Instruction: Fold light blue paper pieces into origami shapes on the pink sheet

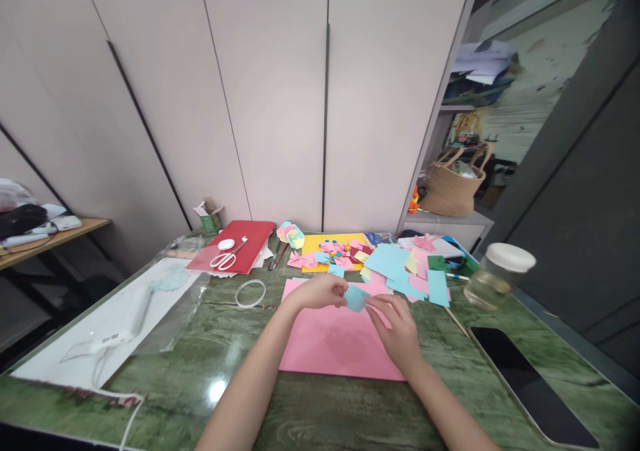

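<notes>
Both forearms are extended over the green marble-patterned table (320, 411). A small light-blue paper square (356, 297) is pinched between the left hand (316, 292) and right hand (397, 331), above a large pink paper sheet (330, 344). White-handled scissors (225, 257) are positioned well apart.

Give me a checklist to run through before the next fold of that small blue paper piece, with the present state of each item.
1. Both hands on the blue paper piece: ok, left hand and right hand pinch it.
2. Piece over the pink sheet: ok.
3. Spare squares within reach: ok.
4. Scissors at hand: ok, on the red folder.
5. Jar lid on: ok.
6. Crease alignment: cannot tell, too small.
</notes>
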Tool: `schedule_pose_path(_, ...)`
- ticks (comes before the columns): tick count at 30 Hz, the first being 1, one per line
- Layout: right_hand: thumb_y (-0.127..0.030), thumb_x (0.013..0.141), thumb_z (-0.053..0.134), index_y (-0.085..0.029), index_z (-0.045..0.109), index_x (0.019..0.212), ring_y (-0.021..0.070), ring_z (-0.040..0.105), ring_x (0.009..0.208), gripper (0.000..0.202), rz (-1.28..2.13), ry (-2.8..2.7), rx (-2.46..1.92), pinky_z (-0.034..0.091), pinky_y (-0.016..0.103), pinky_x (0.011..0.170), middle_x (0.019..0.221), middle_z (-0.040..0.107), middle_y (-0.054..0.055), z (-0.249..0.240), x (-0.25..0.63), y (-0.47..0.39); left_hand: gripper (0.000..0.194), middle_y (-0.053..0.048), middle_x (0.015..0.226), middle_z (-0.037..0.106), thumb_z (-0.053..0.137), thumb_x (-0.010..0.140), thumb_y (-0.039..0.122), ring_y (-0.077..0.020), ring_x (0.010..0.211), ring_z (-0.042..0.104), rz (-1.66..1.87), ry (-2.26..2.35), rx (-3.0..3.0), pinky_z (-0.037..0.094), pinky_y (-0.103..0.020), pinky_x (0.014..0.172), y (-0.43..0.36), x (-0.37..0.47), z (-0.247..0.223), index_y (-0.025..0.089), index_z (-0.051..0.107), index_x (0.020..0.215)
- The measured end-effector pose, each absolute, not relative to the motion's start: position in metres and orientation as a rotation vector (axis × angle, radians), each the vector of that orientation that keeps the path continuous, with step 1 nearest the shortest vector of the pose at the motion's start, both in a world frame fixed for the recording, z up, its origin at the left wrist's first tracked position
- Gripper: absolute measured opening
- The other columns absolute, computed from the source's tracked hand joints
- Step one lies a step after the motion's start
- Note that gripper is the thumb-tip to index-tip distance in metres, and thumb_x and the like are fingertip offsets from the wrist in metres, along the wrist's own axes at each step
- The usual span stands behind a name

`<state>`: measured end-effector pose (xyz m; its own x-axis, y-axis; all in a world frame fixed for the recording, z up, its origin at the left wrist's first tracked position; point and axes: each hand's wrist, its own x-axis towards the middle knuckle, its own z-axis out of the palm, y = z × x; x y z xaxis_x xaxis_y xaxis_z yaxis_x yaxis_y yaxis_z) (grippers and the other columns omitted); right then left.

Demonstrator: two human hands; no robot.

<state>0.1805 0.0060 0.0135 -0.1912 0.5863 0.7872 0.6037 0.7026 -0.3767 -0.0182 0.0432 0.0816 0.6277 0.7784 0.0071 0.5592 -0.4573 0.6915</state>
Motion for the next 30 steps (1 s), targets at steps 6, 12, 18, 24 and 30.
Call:
schedule_pose_path(6, -0.011, 0.073, 0.054, -0.023, 0.059, 0.095, 0.0181, 0.052, 0.081, 0.025, -0.074, -1.912, -0.849, 0.038, 0.035, 0.073, 0.083, 0.060, 0.004, 0.013, 0.180, 0.004, 0.013, 0.002, 0.066, 0.055, 0.057, 0.065, 0.025, -0.0091, 0.062, 0.052, 0.489, 1.058, 2.215, 0.035, -0.017, 0.052, 0.041, -0.018, 0.085, 0.015, 0.051, 0.070)
schedule_pose_path(12, -0.013, 0.073, 0.053, -0.023, 0.060, 0.090, 0.0180, 0.054, 0.079, 0.021, 0.043, -1.810, -0.884, 0.038, 0.035, 0.075, 0.080, 0.062, 0.003, 0.018, 0.178, 0.001, 0.032, -0.002, 0.082, 0.060, 0.060, 0.064, 0.025, -0.0124, 0.070, 0.056, 0.467, 0.943, 2.123, 0.041, -0.021, 0.058, 0.040, -0.023, 0.088, 0.018, 0.053, 0.094)
schedule_pose_path(18, -0.022, 0.074, 0.053, -0.021, 0.060, 0.083, 0.0181, 0.054, 0.080, 0.011, 0.404, -1.588, -1.021, 0.041, 0.033, 0.073, 0.081, 0.060, 0.004, 0.022, 0.178, 0.002, 0.042, -0.004, 0.090, 0.059, 0.059, 0.067, 0.021, -0.0130, 0.077, 0.057, 0.463, 0.782, 2.014, 0.045, -0.025, 0.066, 0.040, -0.025, 0.090, 0.021, 0.049, 0.107)
schedule_pose_path(24, -0.026, 0.072, 0.056, -0.018, 0.059, 0.082, 0.0187, 0.055, 0.078, 0.013, 0.704, -1.473, -1.025, 0.043, 0.033, 0.072, 0.082, 0.061, 0.005, 0.016, 0.180, 0.010, 0.038, -0.004, 0.087, 0.059, 0.059, 0.067, 0.021, -0.0127, 0.077, 0.057, 0.510, 0.749, 1.976, 0.045, -0.025, 0.068, 0.039, -0.024, 0.089, 0.019, 0.050, 0.105)
schedule_pose_path(30, -0.028, 0.071, 0.056, -0.017, 0.059, 0.081, 0.0195, 0.056, 0.077, 0.015, 0.823, -1.459, -0.969, 0.044, 0.034, 0.071, 0.081, 0.062, 0.007, 0.019, 0.180, 0.013, 0.022, -0.004, 0.082, 0.061, 0.057, 0.069, 0.023, -0.0124, 0.074, 0.057, 0.526, 0.800, 2.027, 0.043, -0.024, 0.066, 0.041, -0.021, 0.087, 0.017, 0.057, 0.090)
